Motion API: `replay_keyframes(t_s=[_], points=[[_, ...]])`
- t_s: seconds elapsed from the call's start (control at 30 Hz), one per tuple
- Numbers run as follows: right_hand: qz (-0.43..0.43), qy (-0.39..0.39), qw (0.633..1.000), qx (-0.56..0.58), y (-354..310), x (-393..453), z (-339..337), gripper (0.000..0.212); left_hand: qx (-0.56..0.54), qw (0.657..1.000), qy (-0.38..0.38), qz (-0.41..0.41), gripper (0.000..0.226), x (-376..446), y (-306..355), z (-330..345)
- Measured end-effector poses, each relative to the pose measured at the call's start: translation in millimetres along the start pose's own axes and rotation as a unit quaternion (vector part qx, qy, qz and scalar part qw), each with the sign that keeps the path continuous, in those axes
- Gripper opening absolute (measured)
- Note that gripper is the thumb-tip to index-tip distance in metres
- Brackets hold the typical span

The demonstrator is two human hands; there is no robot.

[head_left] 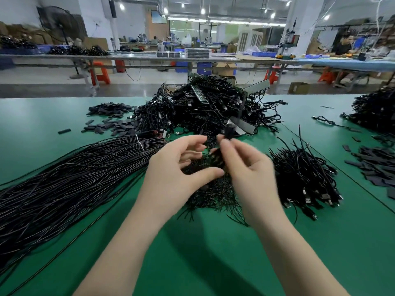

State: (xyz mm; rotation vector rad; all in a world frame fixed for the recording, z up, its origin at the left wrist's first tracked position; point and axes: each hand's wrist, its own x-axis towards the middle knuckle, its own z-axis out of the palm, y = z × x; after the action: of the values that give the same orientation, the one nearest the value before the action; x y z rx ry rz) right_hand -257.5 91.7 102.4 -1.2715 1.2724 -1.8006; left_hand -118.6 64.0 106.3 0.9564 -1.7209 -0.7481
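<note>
1. The green table [42, 124] ends in a straight far edge behind the big cable heap [209, 107]. Beyond that edge is floor.
2. Bare green shows on the near side, under and between both forearms, and at the far left corner.
3. A narrower bare strip runs slantwise on the right, between the pile of plug cables [303, 180] and the loose black sleeves [376, 167].
4. The bundle of long wires [74, 178] fills the left side and reaches almost to the left wrist.
5. A pile of short wires [213, 195] lies directly below the hands.
6. The left hand [177, 167] and right hand [245, 171] are raised close together over that pile, with the left thumb tip meeting the right hand.
7. The right hand pinches a small black piece [229, 130] at its fingertips. The piece sticks up above both hands, in front of the big heap, and is blurred.
8. The left hand's fingers are curled just beside the piece. I cannot tell whether they hold anything.
</note>
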Motion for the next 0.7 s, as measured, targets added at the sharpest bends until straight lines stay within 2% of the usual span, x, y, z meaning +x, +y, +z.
replay_keyframes(t_s=[0.07,0.13,0.2,0.27,0.33,0.4,0.43,0.53,0.6,0.7], points=[[-0.014,0.067,0.997,-0.034,-6.8,15.7,-25.3,0.016,0.001,1.0,0.008,0.01,0.042,0.5,-0.9,1.5],[-0.058,0.128,0.976,-0.163,-11.7,37.1,-61.4,0.015,0.03,0.999,0.033,0.031,0.029,0.9,0.3,0.1],[-0.093,0.178,0.918,-0.343,-10.7,60.4,-100.7,0.025,0.042,0.998,0.041,0.034,0.022,1.4,-0.3,-2.6],[-0.082,0.209,0.857,-0.464,-0.8,79.4,-136.0,0.032,0.041,0.998,0.038,0.023,0.019,2.5,-2.9,-4.4],[-0.036,0.195,0.799,-0.568,19.6,90.1,-159.8,0.027,0.044,0.998,0.034,0.011,0.018,3.6,-5.9,-5.0],[0.019,0.134,0.732,-0.668,46.9,92.9,-172.2,0.024,0.048,0.998,0.034,-0.001,0.018,5.3,-9.7,-5.3],[0.047,0.106,0.717,-0.688,60.2,93.0,-175.8,0.027,0.049,0.998,0.035,-0.008,0.018,6.4,-11.8,-6.1],[0.12,0.042,0.743,-0.657,83.5,95.9,-186.9,0.044,0.057,0.998,0.034,-0.018,0.017,9.3,-16.2,-9.5],[0.152,-0.003,0.748,-0.646,85.1,103.3,-192.0,0.051,0.061,0.997,0.033,-0.02,0.016,11.2,-19.8,-13.1],[0.152,-0.01,0.745,-0.65,76.9,109.2,-190.8,0.054,0.079,0.995,0.047,-0.038,0.016,15.9,-29.3,-19.0]])
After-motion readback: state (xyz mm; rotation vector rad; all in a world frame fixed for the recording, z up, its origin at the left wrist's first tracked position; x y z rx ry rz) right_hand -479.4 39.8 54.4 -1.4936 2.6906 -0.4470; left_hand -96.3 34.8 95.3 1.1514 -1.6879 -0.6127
